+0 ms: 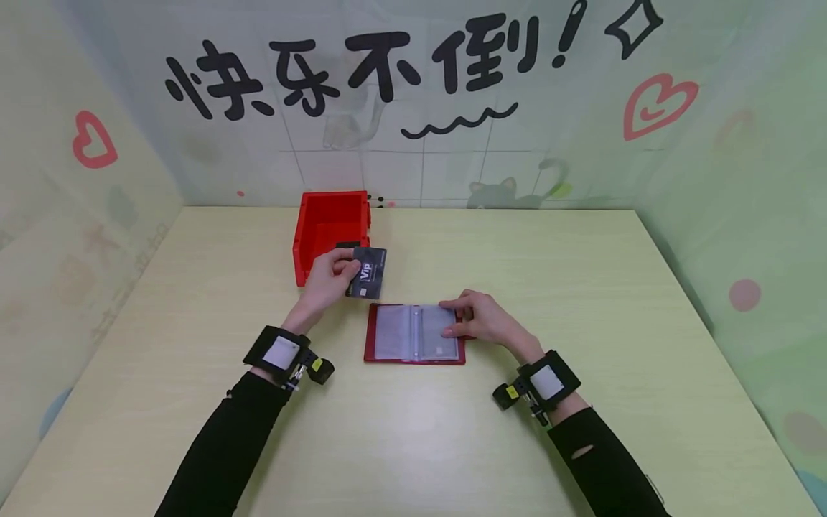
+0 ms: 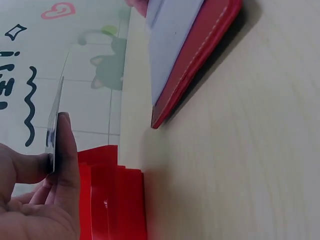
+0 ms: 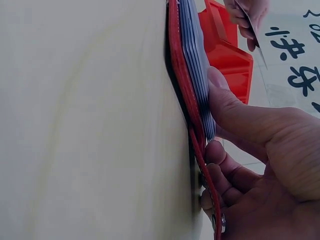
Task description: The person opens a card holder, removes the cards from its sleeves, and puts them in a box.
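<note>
My left hand (image 1: 328, 277) pinches a dark card (image 1: 368, 276) marked "Vip" between thumb and fingers, in front of the red bin's right side. Seen edge-on in the left wrist view, the card (image 2: 54, 117) rises from the fingertips. A red card holder (image 1: 370, 337) lies spread on the table, its clear sleeves (image 1: 392, 332) facing up. My right hand (image 1: 486, 318) grips its right edge. In the right wrist view the thumb lies on the stacked sleeves (image 3: 195, 65), while curled fingers touch the cover's red strap (image 3: 209, 185).
A red plastic bin (image 1: 299, 248) stands at the back of the pale wooden table (image 1: 413, 431). Something dark (image 1: 349, 245) shows at its front right, partly behind the left hand. Printed cloth walls (image 1: 400, 172) enclose the table at the back and sides.
</note>
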`<state>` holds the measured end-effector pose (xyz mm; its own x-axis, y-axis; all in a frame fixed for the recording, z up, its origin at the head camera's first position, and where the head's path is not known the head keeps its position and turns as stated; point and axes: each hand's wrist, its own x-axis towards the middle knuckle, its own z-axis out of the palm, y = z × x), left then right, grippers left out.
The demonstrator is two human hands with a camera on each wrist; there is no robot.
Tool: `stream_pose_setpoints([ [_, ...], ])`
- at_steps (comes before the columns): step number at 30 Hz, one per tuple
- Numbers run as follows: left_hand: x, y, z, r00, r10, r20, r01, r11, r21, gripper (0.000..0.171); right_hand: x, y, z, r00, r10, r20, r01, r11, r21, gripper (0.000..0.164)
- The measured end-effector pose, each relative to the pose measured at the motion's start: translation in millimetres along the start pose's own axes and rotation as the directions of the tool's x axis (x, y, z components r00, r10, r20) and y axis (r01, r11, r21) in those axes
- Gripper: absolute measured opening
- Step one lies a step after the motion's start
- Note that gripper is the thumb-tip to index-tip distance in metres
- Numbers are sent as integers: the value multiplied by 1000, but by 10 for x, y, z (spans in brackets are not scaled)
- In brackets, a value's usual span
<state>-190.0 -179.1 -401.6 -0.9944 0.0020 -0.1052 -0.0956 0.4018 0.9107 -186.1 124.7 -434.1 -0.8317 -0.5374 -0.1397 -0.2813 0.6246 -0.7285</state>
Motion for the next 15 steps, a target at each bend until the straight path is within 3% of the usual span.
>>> stream_pose_setpoints([
  [7, 135, 31, -147, 993, -41, -109, 36, 998, -41, 46, 5, -1, 1, 1000, 2, -1, -2, 1000, -2, 55],
  [15, 284, 85, -203, 967, -114, -228, 106, 993, -46, 47, -9, -9, -11, 1000, -3, 0, 3, 1000, -3, 55],
])
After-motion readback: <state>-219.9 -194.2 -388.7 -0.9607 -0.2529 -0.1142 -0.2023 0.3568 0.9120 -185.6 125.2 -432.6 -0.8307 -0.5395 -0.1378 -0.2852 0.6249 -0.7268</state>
